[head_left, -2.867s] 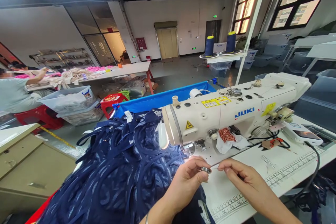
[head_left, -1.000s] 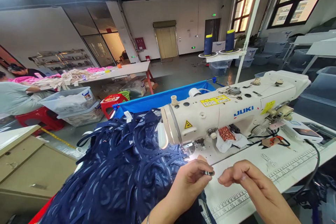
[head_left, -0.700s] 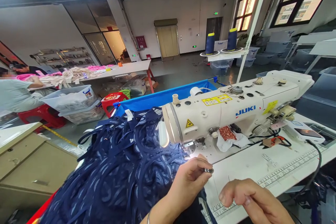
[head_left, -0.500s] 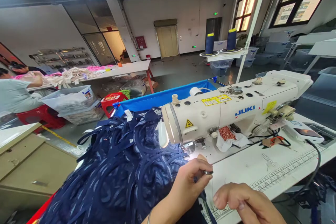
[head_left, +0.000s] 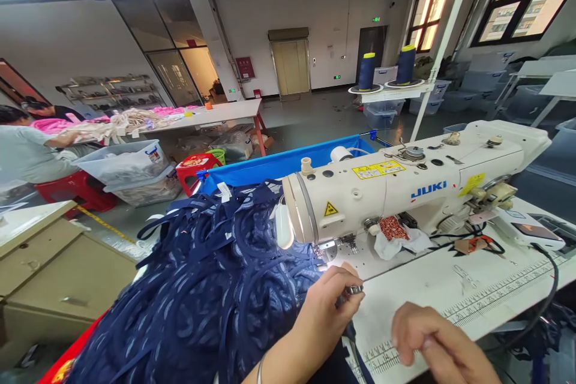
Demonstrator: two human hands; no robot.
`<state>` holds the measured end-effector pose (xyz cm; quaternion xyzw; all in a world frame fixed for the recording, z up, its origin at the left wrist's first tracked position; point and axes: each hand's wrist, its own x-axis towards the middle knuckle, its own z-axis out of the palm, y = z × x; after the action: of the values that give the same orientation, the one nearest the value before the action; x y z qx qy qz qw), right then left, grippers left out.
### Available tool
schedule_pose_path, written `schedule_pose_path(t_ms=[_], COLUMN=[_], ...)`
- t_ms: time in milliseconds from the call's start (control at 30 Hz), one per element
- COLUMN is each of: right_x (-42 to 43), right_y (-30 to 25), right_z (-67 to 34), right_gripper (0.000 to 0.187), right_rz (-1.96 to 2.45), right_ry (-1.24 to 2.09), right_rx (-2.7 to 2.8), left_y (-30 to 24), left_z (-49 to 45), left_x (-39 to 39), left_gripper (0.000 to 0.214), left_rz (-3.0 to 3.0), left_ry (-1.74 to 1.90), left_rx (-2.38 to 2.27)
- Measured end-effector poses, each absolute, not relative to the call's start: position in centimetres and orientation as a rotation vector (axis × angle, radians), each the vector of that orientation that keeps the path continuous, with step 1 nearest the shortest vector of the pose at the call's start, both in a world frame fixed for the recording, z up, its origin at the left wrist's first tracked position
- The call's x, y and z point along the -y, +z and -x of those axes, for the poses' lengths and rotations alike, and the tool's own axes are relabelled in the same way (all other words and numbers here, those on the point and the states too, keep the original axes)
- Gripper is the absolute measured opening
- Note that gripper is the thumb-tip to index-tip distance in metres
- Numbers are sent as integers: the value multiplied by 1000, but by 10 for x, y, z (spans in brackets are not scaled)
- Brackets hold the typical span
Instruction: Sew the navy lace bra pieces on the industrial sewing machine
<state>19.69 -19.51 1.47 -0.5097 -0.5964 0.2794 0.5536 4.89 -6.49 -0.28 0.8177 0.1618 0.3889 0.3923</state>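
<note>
My left hand (head_left: 330,300) is closed, its thumb and fingers pinching a small round metal bobbin case (head_left: 354,290) in front of the sewing machine's needle area. To the right, my right hand (head_left: 434,336) hovers above the table edge, fingers loosely curled and apart, with nothing visible in them. The white sewing machine (head_left: 360,192) stands just beyond both hands. A big heap of dark blue garments with straps (head_left: 202,288) lies left of my left hand. A dark strap (head_left: 357,351) hangs down below that hand.
Two navy thread cones (head_left: 366,72) stand on a rack behind the machine. A white cloth with a red patterned pad (head_left: 396,234) lies under its arm. Orange-handled scissors (head_left: 479,245) and a phone (head_left: 533,230) are farther right. A blue fabric trough (head_left: 261,165) runs behind. Co-workers sit at left.
My right hand has moved right, away from my left hand, and its fingers have curled more. The bobbin case in my left hand has turned and shows more of its metal side.
</note>
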Motion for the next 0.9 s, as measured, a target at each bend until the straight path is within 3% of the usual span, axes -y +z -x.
schedule_pose_path(t_ms=[200, 367, 700, 900], right_x=[198, 184, 177, 179], right_y=[6, -5, 2, 5], right_z=[-217, -212, -205, -196], right_gripper=[36, 42, 38, 31], right_rz=[1540, 1659, 1656, 1583], right_ry=[913, 1146, 1030, 936], right_rx=[1136, 1367, 1414, 1552], left_y=[-3, -3, -4, -3], left_z=[-47, -45, -46, -38], left_x=[65, 66, 66, 66], left_gripper=[26, 20, 10, 17], left_rz=[-2126, -2212, -2422, -2595], left_ry=[967, 1019, 1065, 910], left_rx=[-439, -329, -212, -153])
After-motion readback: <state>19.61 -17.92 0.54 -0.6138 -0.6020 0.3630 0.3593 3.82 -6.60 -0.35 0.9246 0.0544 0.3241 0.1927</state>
